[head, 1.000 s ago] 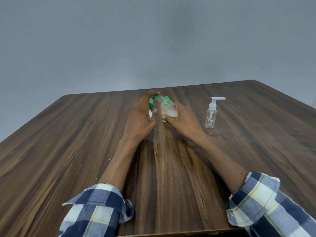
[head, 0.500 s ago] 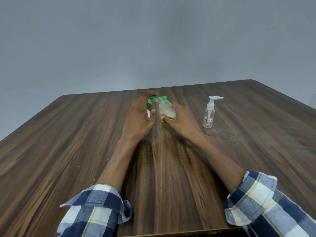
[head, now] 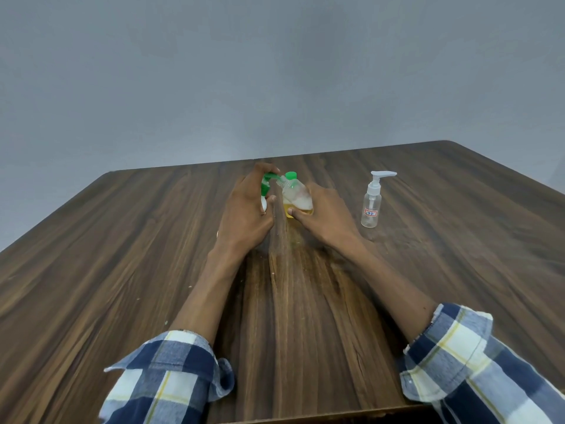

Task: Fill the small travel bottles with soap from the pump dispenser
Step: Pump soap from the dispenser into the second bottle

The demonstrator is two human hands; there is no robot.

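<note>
1. The small travel bottle (head: 297,199), clear with yellow soap low inside, is tilted near the middle of the bench (head: 122,255), its neck pointing left.
2. The right hand (head: 325,217) holds it, grip curled round its body.
3. The left hand (head: 247,209) has its grip curled round the green pump dispenser (head: 266,183), whose spout meets the bottle's neck.
4. A green cap (head: 291,175) shows just behind.
5. A clear pump bottle (head: 372,203) stands upright to the right, well apart.

Tilted travel bottle (head: 296,197) at green pump dispenser (head: 265,186)
</note>
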